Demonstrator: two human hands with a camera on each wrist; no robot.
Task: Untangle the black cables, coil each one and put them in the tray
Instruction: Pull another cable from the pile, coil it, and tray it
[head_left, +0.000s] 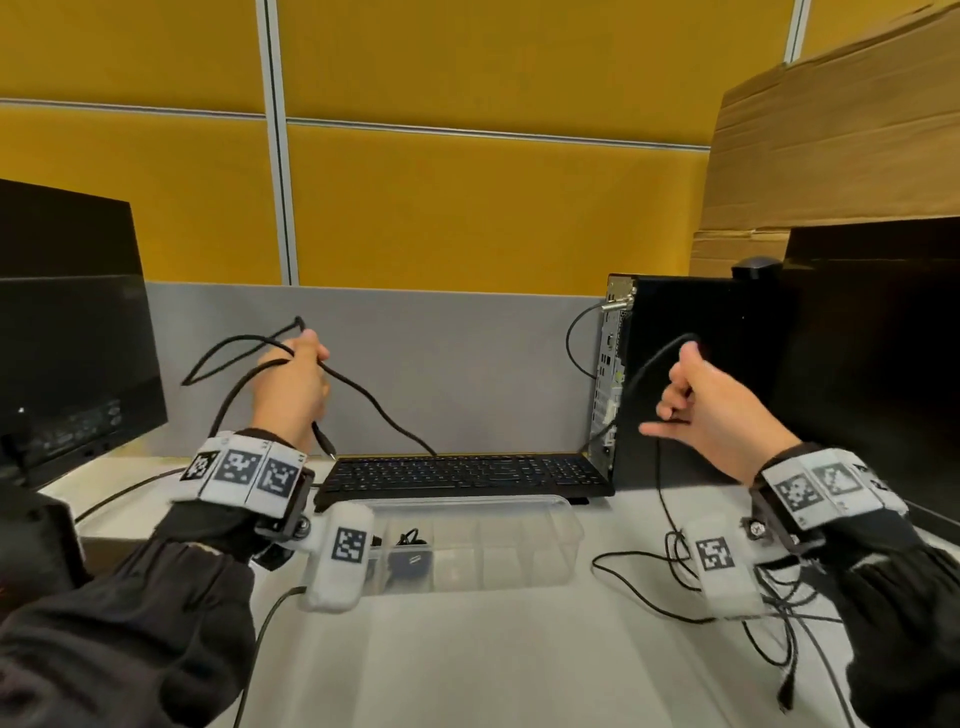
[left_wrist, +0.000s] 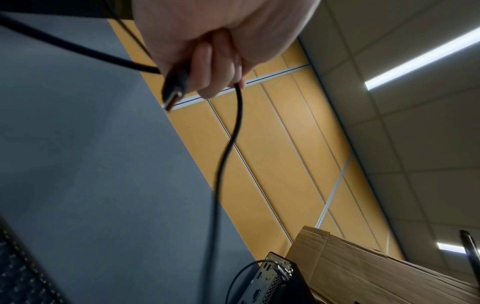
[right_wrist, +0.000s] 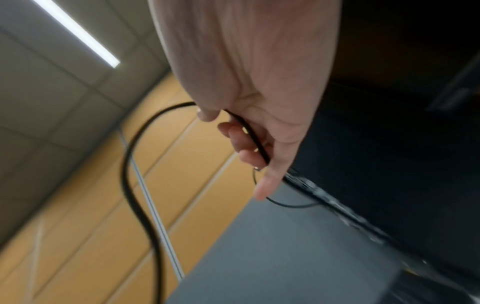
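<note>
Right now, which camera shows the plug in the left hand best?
The left wrist view: the plug pokes out below the left hand, metal tip clear. The head view shows it small, below that hand. The right wrist view does not show it.

The head view is evenly and fairly brightly lit from overhead, with soft, faint shadows on the desk. Wide-angle bending curves the partition rails near the edges. The monitors read almost solid black, with little detail. Slight softness throughout — compression smears fine texture.

Both wrist views look up at the ceiling, where strip lights blow out to pure white. In the left wrist view the left hand is in shade yet fairly sharp, while the cable below it smears.

The right wrist view is the blurriest — the right hand, the cable and the dark right side all streak with motion.
</note>
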